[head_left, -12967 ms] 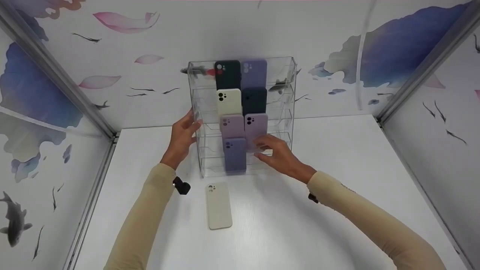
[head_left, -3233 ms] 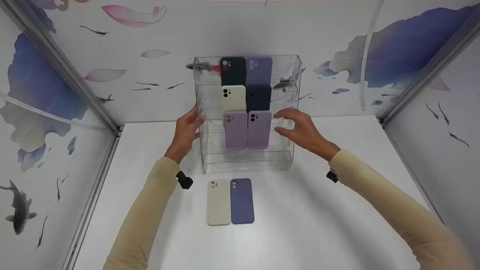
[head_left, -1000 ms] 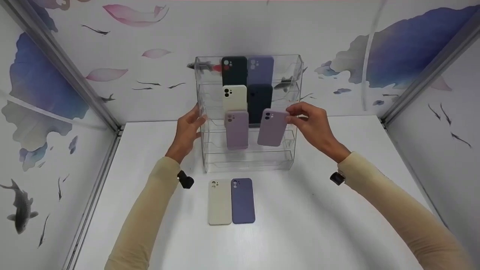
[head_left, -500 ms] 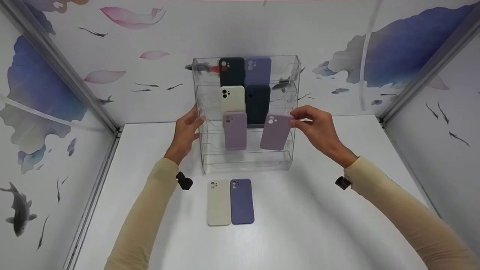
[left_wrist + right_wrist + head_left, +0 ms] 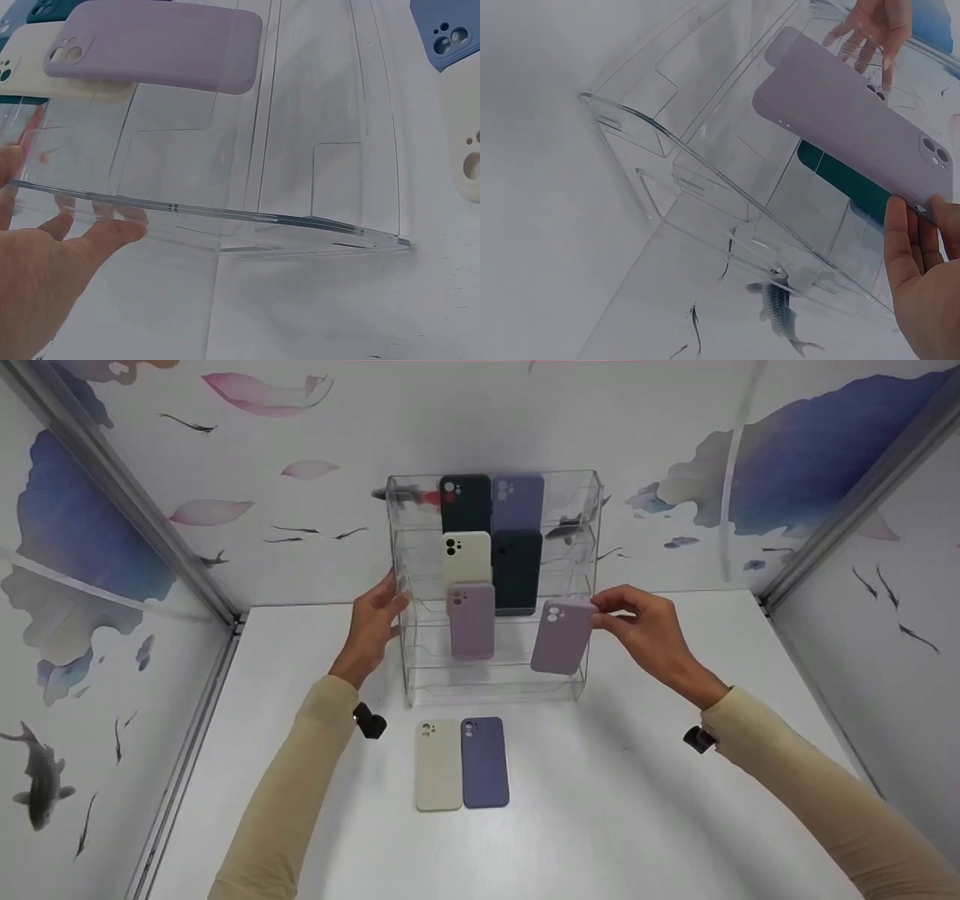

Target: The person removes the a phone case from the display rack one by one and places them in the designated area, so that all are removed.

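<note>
A clear acrylic display rack [image 5: 517, 679] with stepped tiers stands at the back of the table. My left hand [image 5: 370, 619] grips its left side panel; in the left wrist view the fingers show partly through the clear plastic. My right hand [image 5: 645, 630] pinches a light purple phone case [image 5: 564, 637] by its upper right corner. That case is tilted, off to the right in front of the rack. Another light purple case [image 5: 472, 622] sits on the rack, below a cream case [image 5: 466, 556] and a dark case [image 5: 517, 572]. A dark green case [image 5: 465, 504] and a violet case [image 5: 519, 502] fill the top tier.
On the table in front of the rack lie a cream phone case [image 5: 439, 765] and a blue-violet one [image 5: 486, 763], side by side. White printed walls with metal corner posts [image 5: 202, 577] enclose the table at the back and both sides.
The blue-violet case has gone from the rack's lowest tier to the table. My right hand has taken the right-hand light purple case off its tier and drawn it right and down. The left hand stays put.
</note>
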Available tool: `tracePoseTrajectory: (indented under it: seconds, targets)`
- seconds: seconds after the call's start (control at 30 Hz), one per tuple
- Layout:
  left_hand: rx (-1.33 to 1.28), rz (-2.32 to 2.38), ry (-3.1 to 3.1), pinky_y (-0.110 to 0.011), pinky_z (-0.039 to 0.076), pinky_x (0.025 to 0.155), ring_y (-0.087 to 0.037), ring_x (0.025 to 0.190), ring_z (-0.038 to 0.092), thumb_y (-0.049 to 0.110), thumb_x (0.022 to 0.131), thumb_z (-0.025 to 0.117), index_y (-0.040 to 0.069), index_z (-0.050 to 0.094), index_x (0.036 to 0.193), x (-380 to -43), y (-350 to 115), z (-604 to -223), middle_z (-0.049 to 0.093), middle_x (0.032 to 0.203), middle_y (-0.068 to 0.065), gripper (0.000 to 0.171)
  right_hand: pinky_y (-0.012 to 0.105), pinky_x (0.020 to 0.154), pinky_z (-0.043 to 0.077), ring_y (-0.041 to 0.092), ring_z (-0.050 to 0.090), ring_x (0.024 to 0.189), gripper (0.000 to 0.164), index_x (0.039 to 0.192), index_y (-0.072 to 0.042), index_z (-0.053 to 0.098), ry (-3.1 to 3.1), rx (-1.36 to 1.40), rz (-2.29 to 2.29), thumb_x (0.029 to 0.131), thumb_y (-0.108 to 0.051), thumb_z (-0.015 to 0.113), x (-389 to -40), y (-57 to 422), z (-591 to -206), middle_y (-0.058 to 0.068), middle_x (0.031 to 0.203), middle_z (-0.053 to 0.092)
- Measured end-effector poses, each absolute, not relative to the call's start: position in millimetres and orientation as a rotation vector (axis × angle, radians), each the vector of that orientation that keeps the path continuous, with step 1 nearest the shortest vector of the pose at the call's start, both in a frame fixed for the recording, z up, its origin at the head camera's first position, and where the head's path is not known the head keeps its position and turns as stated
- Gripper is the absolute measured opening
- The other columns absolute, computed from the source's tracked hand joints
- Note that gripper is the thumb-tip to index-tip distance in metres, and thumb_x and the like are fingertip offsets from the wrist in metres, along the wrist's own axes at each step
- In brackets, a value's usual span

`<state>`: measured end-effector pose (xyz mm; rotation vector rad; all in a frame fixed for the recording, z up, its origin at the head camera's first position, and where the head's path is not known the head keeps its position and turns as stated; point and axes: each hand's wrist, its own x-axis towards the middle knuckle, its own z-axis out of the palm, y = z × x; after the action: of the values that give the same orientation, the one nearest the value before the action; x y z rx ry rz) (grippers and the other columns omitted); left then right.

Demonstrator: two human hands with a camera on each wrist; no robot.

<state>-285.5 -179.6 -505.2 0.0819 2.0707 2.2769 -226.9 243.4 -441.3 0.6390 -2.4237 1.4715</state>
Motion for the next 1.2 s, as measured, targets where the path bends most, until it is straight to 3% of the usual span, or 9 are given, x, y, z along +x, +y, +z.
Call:
tracePoseTrajectory:
  seconds: [0.17,0.47,0.67,0.93,1.2]
  targets:
    - [0.095,2.266,2.083,-0.058,0.049,0.119,-0.029,0.154,0.049,0.024,0.115,0.061,0.029,0.038,0.173,-284.8,-180.0,-506.4,0.04,0.176,-0.009,0.062,0.021,0.092,0.061,0.015,0.075,0.105,0.021,0.121,0.001,0.077,-2.438,0.646,1.48,0.1,0.004,0.079,-220.8,246.4,-449.8,0.009,0.114,0.077]
    - [0.075,2.269,2.081,-0.06,0.046,0.121,-0.032,0.157,0.046,0.026,0.115,0.063,0.028,0.039,0.173,-284.3,-178.7,-505.2,0.042,0.175,-0.008,0.063,0.021,0.091,0.062,0.018,0.075,0.104,0.021,0.119,0.0,0.078,-2.47,0.615,1.505,0.099,0.004,0.08,-212.6,250.2,-461.8,0.012,0.113,0.077]
    - [0.06,2.256,2.088,-0.061,0.044,0.122,-0.027,0.156,0.046,0.026,0.115,0.063,0.026,0.038,0.173,-284.0,-179.1,-505.6,0.044,0.174,-0.006,0.064,0.021,0.09,0.062,0.019,0.075,0.103,0.019,0.117,0.0,0.079,-2.468,0.598,1.532,0.099,0.005,0.08,-207.0,252.2,-469.7,0.015,0.112,0.077]
    - [0.096,2.301,2.073,-0.062,0.045,0.121,-0.035,0.156,0.047,0.022,0.115,0.061,0.024,0.038,0.173,-284.3,-178.6,-505.9,0.043,0.175,-0.01,0.063,0.021,0.09,0.062,0.02,0.075,0.104,0.019,0.117,-0.001,0.079,-2.509,0.572,1.556,0.098,0.005,0.08,-203.0,255.3,-488.2,0.013,0.111,0.078]
    - [0.089,2.217,2.206,-0.067,0.041,0.122,-0.03,0.158,0.046,0.026,0.116,0.059,0.04,0.023,0.177,-281.6,-175.5,-505.9,0.038,0.178,-0.006,0.072,0.024,0.09,0.063,0.02,0.075,0.105,0.02,0.116,-0.004,0.079,-2.546,0.581,1.577,0.098,0.004,0.08,-195.7,256.9,-502.1,0.008,0.111,0.078]
